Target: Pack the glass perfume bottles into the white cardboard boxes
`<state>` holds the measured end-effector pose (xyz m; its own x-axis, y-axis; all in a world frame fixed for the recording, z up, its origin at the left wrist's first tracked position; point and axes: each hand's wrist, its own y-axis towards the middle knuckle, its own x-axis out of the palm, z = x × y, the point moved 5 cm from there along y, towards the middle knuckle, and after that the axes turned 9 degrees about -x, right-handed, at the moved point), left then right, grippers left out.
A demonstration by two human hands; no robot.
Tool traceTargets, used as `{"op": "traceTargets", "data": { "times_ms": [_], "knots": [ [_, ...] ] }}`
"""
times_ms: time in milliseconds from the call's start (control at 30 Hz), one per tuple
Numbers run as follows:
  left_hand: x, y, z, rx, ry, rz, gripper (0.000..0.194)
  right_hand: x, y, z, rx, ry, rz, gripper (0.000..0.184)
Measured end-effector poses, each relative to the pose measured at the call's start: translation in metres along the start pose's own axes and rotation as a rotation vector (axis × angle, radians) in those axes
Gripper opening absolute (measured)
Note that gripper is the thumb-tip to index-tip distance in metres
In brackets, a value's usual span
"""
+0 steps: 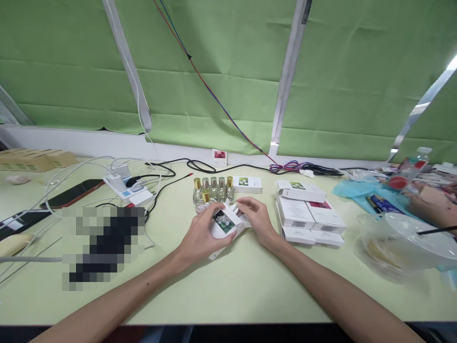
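I am holding a small white box [223,222] with a picture of white flowers above the near middle of the table [200,295], just in front of the glass bottles [213,189]. My left hand [202,233] is gripping it, thumb along the far side and fingers at the near edge, and the box is sitting tilted in my grasp. My right hand [257,218] is bending its fingers at the box's right end, where white flaps are sticking out and something silvery is showing; I cannot tell whether those fingers are closing on it. Beyond my hands, the glass bottles are standing close together, some wearing gold caps and some silver. Just to their right, a flat white carton [254,185] is lying on the table. Farther right, a stack of white boxes [298,214] is resting beside my right forearm, and past it a clear plastic bowl [403,243] is standing near a blue plastic bag [352,193]. Over on the left, a white power strip [137,194] is lying among tangled cables, and a small card [219,157] with a pink picture is leaning by the wall.
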<state>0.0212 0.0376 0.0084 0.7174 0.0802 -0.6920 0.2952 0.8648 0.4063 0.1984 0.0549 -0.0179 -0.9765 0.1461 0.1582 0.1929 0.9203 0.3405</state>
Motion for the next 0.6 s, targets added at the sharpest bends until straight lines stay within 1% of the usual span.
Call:
{"op": "traceTargets", "data": {
  "times_ms": [300,600],
  "knots": [
    [-0.0001,-0.0004,-0.0002,-0.014,-0.009,-0.020,0.057,0.0049,-0.0015,-0.0038,0.021,0.049,-0.030,0.023],
    [0.0004,-0.0007,-0.0015,-0.015,-0.024,-0.019,0.057,0.0052,-0.0019,-0.0029,0.004,0.036,-0.048,0.017]
  ]
}}
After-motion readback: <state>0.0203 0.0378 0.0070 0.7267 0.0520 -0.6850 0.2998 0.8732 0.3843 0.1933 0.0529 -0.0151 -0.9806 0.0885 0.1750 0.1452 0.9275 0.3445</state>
